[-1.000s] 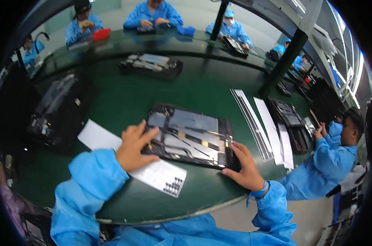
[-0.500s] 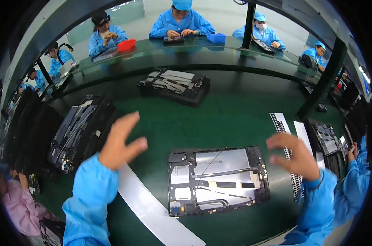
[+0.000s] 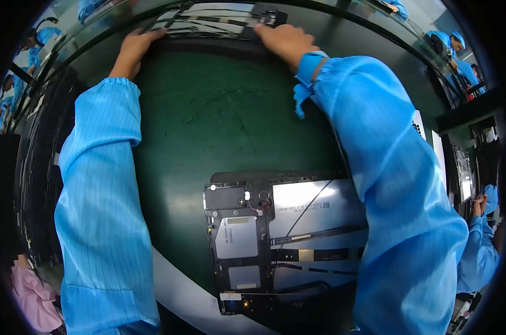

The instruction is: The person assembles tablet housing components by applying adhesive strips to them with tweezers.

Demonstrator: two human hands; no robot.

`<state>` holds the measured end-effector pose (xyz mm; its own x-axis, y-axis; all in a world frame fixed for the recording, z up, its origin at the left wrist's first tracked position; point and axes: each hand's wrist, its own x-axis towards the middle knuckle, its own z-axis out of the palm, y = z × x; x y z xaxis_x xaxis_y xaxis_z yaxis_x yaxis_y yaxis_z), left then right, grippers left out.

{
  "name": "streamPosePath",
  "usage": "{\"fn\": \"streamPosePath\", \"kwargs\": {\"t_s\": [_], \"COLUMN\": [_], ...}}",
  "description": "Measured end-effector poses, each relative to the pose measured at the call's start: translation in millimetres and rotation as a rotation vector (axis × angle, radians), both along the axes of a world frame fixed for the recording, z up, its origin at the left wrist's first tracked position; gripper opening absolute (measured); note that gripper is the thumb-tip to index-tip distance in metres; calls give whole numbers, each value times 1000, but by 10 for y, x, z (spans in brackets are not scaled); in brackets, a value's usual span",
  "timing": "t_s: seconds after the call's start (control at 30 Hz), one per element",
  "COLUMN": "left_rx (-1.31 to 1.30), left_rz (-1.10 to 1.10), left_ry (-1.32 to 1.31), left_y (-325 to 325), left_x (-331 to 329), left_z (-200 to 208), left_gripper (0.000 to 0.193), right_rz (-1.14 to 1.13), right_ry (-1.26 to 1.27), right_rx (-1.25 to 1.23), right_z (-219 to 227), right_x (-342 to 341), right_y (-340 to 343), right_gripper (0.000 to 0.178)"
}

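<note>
At the far side of the bench, an opened tablet [image 3: 214,21] lies on a dark stack, its silver battery and black ribbon cables showing. My left hand [image 3: 136,49] grips its left edge, the thumb stretched along the side. My right hand [image 3: 286,42] holds its right corner, thumb on top and the other fingers mostly hidden. Nearer to me, below my outstretched arms, rests a second opened tablet [image 3: 239,237] with silver battery plates, black cables and a thin dark wire. My right sleeve covers its right part.
A white strip [image 3: 186,290] runs under the near tablet's lower left. Dark stacked devices [image 3: 41,167] line the left side. Beyond my right sleeve are another white strip [image 3: 438,153], a dark post [image 3: 468,114] and a co-worker's blue sleeve [image 3: 479,251]. A pink sleeve [image 3: 32,298] shows lower left.
Both hands have moved from above the near tablet's sides to the far tablet and taken hold of its two ends. The view has shifted forward and down.
</note>
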<state>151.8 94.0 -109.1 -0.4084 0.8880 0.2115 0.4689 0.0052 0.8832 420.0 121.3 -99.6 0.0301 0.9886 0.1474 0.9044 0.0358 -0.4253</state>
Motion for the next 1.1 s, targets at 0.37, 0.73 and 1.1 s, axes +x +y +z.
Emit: {"fn": "streamPosePath", "kwargs": {"t_s": [0.37, 0.73, 1.1], "left_rx": [57, -238, -92], "left_rz": [-292, -478, -581], "left_ry": [-363, -235, 328], "left_y": [-1711, -3635, -3516], "left_x": [608, 1088, 1102], "left_z": [853, 580, 239], "left_gripper": [69, 78, 116], "right_rz": [91, 6, 191], "right_ry": [1082, 1224, 835], "right_rx": [-38, -138, -38], "right_z": [1169, 472, 129], "right_x": [584, 1401, 1507], "right_y": [-1544, -3259, -3263], "right_gripper": [35, 45, 52]}}
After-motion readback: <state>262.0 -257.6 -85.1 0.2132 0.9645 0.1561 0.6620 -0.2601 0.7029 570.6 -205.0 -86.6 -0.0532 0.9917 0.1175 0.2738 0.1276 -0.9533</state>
